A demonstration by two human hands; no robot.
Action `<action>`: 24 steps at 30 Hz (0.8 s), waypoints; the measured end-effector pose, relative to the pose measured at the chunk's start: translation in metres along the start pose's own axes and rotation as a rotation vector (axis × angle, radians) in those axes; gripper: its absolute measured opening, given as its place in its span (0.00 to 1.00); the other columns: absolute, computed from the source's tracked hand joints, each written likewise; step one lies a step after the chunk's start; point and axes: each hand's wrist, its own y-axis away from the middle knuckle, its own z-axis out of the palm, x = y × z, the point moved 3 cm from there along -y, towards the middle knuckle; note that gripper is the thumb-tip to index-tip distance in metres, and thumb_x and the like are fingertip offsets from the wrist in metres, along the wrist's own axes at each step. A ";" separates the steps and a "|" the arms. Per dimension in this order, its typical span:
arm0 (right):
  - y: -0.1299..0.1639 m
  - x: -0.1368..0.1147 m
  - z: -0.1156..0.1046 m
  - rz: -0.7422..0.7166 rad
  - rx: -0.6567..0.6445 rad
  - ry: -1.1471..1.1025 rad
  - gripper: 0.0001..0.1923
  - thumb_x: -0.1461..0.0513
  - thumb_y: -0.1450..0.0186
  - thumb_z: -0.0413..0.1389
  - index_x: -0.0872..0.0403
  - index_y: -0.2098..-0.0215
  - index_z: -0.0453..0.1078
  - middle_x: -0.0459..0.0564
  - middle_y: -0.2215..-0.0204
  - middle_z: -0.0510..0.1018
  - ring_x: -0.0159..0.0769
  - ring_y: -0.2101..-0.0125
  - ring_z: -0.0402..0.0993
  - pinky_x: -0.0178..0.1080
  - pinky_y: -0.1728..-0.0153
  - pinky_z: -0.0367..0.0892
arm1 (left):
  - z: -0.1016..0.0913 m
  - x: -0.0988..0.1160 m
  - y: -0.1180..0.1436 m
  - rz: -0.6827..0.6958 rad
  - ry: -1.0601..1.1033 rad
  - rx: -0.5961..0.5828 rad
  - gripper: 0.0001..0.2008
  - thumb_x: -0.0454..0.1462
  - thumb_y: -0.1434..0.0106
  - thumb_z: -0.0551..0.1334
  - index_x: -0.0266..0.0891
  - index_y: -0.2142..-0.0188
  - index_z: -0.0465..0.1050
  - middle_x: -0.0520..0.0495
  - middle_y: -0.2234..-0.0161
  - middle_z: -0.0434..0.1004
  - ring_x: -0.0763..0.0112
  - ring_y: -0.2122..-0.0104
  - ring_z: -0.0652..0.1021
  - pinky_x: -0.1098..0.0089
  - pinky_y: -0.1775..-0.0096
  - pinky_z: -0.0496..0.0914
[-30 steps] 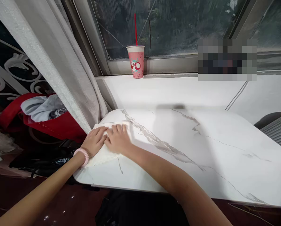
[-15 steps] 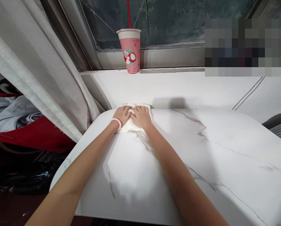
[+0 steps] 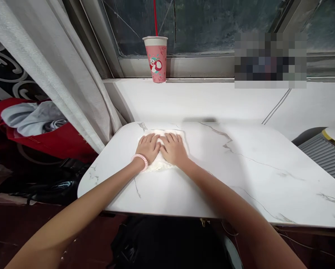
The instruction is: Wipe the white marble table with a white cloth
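Note:
My left hand (image 3: 150, 147), with a pink coiled band on its wrist, lies flat on a white cloth (image 3: 159, 164). Flat on the same cloth, just to the right, is my right hand (image 3: 173, 148); the fingers of both point toward the wall and the thumbs nearly meet. Most of the cloth's middle is hidden under the palms. It rests on the left part of a white marble-patterned table (image 3: 212, 175).
A pink paper cup (image 3: 157, 61) with a red straw stands on the window ledge. Left of the table hang a pale curtain (image 3: 69, 74) and a red bag (image 3: 55, 144) with clothes. At the right edge is a grey ribbed object (image 3: 324, 157).
Both hands and the cloth have slid from the table's back edge toward me. The hands stay flat on it. My view has also shifted, showing more of the floor.

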 end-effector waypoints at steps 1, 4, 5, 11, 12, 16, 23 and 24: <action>0.012 -0.006 -0.005 -0.015 -0.004 -0.002 0.21 0.61 0.29 0.45 0.57 0.42 0.68 0.58 0.41 0.70 0.48 0.41 0.61 0.52 0.38 0.50 | -0.004 0.005 0.014 -0.006 -0.008 0.005 0.22 0.38 0.30 0.46 0.36 0.41 0.66 0.37 0.40 0.69 0.57 0.39 0.68 0.51 0.37 0.58; 0.050 -0.024 -0.023 -0.058 -0.024 -0.006 0.22 0.61 0.29 0.45 0.58 0.41 0.67 0.58 0.40 0.69 0.49 0.40 0.59 0.53 0.38 0.49 | -0.014 0.021 0.058 0.002 -0.032 0.029 0.23 0.38 0.30 0.45 0.34 0.41 0.66 0.36 0.40 0.69 0.55 0.40 0.68 0.50 0.37 0.58; 0.064 -0.028 -0.029 -0.064 -0.030 -0.006 0.22 0.61 0.29 0.45 0.59 0.40 0.66 0.59 0.39 0.68 0.49 0.40 0.59 0.53 0.37 0.49 | -0.017 0.028 0.071 0.017 -0.036 0.040 0.23 0.39 0.30 0.45 0.34 0.41 0.66 0.36 0.40 0.69 0.55 0.40 0.68 0.50 0.37 0.58; 0.128 -0.030 -0.060 -0.043 -0.071 0.021 0.24 0.60 0.28 0.42 0.59 0.38 0.64 0.59 0.38 0.66 0.50 0.38 0.56 0.55 0.36 0.46 | -0.025 0.074 0.118 0.130 -0.024 0.061 0.23 0.39 0.29 0.44 0.33 0.40 0.65 0.35 0.40 0.69 0.54 0.38 0.67 0.48 0.37 0.58; 0.132 -0.027 -0.062 -0.037 -0.075 0.027 0.24 0.60 0.28 0.42 0.59 0.38 0.64 0.59 0.38 0.66 0.50 0.37 0.56 0.55 0.36 0.46 | -0.024 0.080 0.119 0.139 -0.021 0.049 0.23 0.39 0.29 0.43 0.33 0.40 0.65 0.35 0.40 0.69 0.54 0.38 0.66 0.48 0.37 0.58; 0.127 -0.009 -0.064 0.002 -0.083 0.050 0.24 0.60 0.28 0.41 0.59 0.39 0.64 0.59 0.38 0.67 0.51 0.39 0.57 0.56 0.37 0.46 | -0.019 0.091 0.098 0.145 -0.010 -0.006 0.23 0.39 0.29 0.44 0.34 0.40 0.65 0.36 0.40 0.68 0.54 0.39 0.66 0.49 0.37 0.57; 0.056 0.054 -0.044 0.099 -0.080 0.058 0.21 0.61 0.31 0.45 0.56 0.42 0.67 0.58 0.40 0.69 0.50 0.42 0.60 0.53 0.40 0.50 | 0.010 0.087 -0.003 0.131 0.077 -0.040 0.20 0.38 0.32 0.49 0.40 0.43 0.66 0.39 0.42 0.70 0.57 0.40 0.68 0.52 0.38 0.57; 0.044 0.064 -0.041 0.117 -0.072 0.050 0.21 0.61 0.31 0.45 0.55 0.42 0.67 0.58 0.40 0.69 0.49 0.42 0.60 0.52 0.40 0.50 | 0.015 0.086 -0.020 0.121 0.090 -0.041 0.20 0.38 0.32 0.49 0.41 0.44 0.67 0.40 0.42 0.70 0.57 0.40 0.68 0.53 0.38 0.57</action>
